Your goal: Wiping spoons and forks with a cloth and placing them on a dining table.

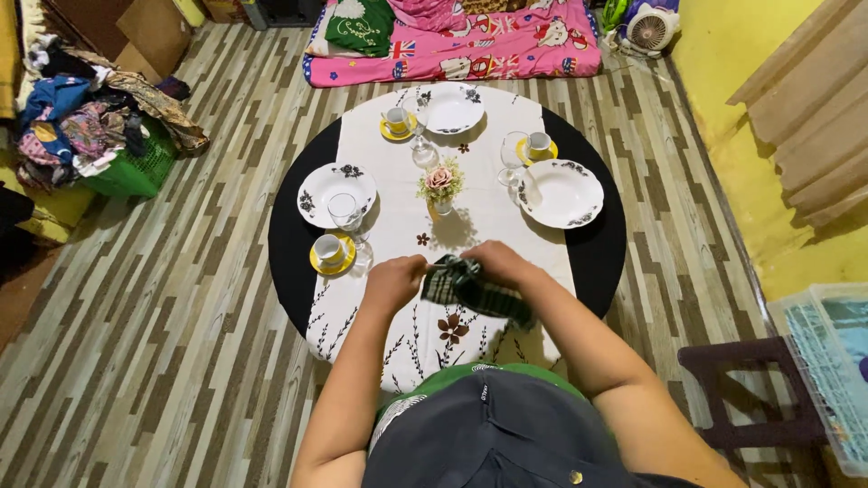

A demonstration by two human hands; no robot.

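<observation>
A dark green checked cloth [472, 291] is gripped from both sides: my left hand [395, 282] clutches its left end, my right hand [500, 263] its top right. Both hover over the near part of a round black table [287, 248] covered by a white floral runner [479, 221]. Just beyond my hands stands a small vase with a pink rose [440, 186]. Left of my left hand sit a white cup on a yellow saucer [332, 253] and a wine glass [345, 215].
Three white floral plates [335, 192] [561, 192] [450, 107], two more cups and glasses ring the table. A pink mattress [470, 45] and small fan [648, 29] lie beyond. Clothes pile on a green basket [136, 167] far left. A dark stool [741, 389] and clear plastic bin [827, 361] stand right.
</observation>
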